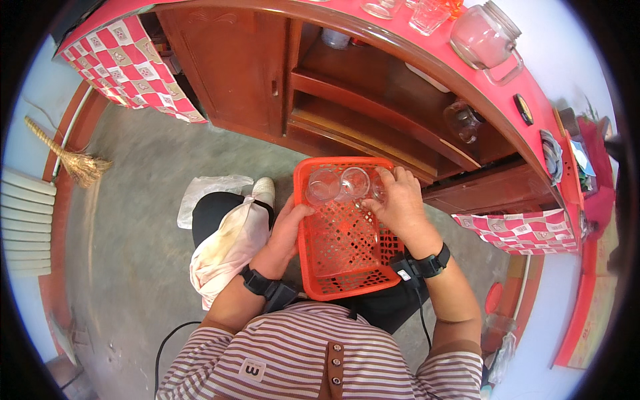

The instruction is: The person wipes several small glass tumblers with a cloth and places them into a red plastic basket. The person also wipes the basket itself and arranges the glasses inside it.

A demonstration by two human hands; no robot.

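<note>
A red perforated plastic basket [345, 294] rests at my lap, its far end towards the cabinet. My left hand [284, 227] grips its left rim, thumb over the edge. Inside, along the far end, stand three clear glass cups: a left glass [322, 185], a middle glass [355, 181] and a right glass [378, 186]. The fingers and thumb of my right hand [404, 200] are around the right glass and partly hide it. Holes in the basket's floor show in the nearer part. A pale cloth [230, 247] lies over my left knee.
Ahead stands a brown wooden cabinet [225, 70] with open shelves; a glass vessel [465, 120] sits inside. Its red top holds a glass mug jar [482, 37], a drinking glass [429, 17] and a grey cloth [551, 156]. A plastic bag [192, 202] and straw broom [80, 160] are left.
</note>
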